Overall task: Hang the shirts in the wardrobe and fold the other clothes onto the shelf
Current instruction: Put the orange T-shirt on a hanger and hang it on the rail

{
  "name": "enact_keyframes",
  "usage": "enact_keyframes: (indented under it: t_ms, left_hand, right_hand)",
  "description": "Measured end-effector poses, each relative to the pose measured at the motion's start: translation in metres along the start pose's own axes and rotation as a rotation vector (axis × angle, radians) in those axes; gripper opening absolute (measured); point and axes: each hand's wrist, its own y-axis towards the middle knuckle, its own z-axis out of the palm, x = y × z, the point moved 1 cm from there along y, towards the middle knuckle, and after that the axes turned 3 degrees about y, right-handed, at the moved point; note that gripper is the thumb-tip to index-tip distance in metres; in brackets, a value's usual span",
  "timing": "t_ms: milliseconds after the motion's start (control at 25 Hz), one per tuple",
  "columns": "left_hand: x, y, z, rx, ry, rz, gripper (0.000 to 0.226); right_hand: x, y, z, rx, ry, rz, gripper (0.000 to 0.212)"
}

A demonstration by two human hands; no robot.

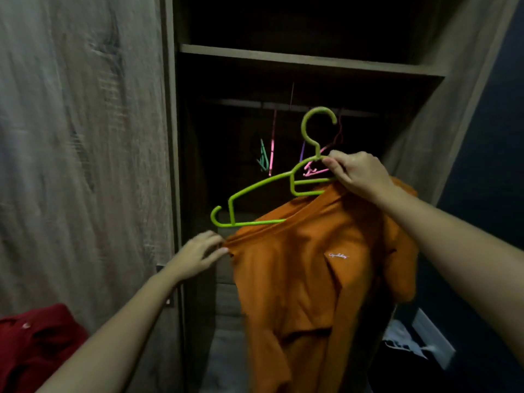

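Your right hand (357,174) grasps the green hanger (292,184) just under its hook. The orange shirt (297,279) drapes from that side. Your left hand (198,256) pinches the shirt's loose shoulder edge, just below the hanger's bare left end. The shirt hangs before the open wardrobe (283,59), below its rail (243,102), where other hangers (272,143) dangle. A red garment (34,344) lies beside the wardrobe's lower left corner.

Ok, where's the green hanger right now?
Centre of the head view, in front of the open wardrobe: the right hand holds the green hanger by its neck, one arm tucked into the orange shirt.
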Motion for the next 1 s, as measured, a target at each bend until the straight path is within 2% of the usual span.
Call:
enact_keyframes:
  t_ms: [120, 280, 360, 440, 520, 640, 760, 840, 920, 960, 1000]
  left_hand:
    - [0.016, 0.010, -0.038, 0.053, 0.076, 0.114, 0.068]
    - [-0.004, 0.030, -0.073, 0.200, 0.076, 0.125, 0.061]
    - [-0.027, 0.044, -0.079, 0.217, 0.016, 0.110, 0.050]
    - [-0.050, 0.060, -0.077, 0.222, -0.071, 0.069, 0.027]
    - [-0.066, 0.070, -0.070, 0.189, -0.152, 0.009, 0.013]
    - [-0.074, 0.074, -0.065, 0.084, -0.265, -0.033, 0.017]
    - [-0.066, 0.071, -0.080, -0.081, -0.263, -0.024, 0.029]
    - [-0.048, 0.065, -0.098, -0.147, -0.245, -0.045, 0.031]
    - [-0.026, 0.058, -0.118, -0.141, -0.216, -0.103, 0.030]
    - [-0.015, 0.056, -0.126, -0.147, -0.198, -0.137, 0.029]
    - [-0.006, 0.054, -0.133, -0.159, -0.179, -0.160, 0.026]
  right_hand:
    - [-0.015, -0.026, 0.005, 0.105, 0.002, 0.005, 0.050]
    - [-0.011, -0.036, 0.017, 0.185, -0.049, -0.034, 0.071]
    - [0.005, -0.031, 0.025, 0.206, -0.082, -0.034, 0.066]
    - [0.026, -0.025, 0.032, 0.222, -0.070, 0.004, 0.057]
    - [0.038, -0.023, 0.036, 0.250, 0.006, 0.095, 0.042]
    - [0.040, -0.027, 0.031, 0.293, 0.207, 0.216, 0.034]
    - [0.026, -0.051, 0.036, 0.103, 0.169, 0.358, 0.053]
    - [0.013, -0.090, 0.043, -0.026, 0.189, 0.659, 0.074]
    - [0.005, -0.126, 0.055, 0.109, 0.416, 0.892, 0.097]
    - [0.007, -0.133, 0.062, 0.250, 0.572, 0.923, 0.098]
    - [0.011, -0.134, 0.069, 0.363, 0.690, 0.920, 0.086]
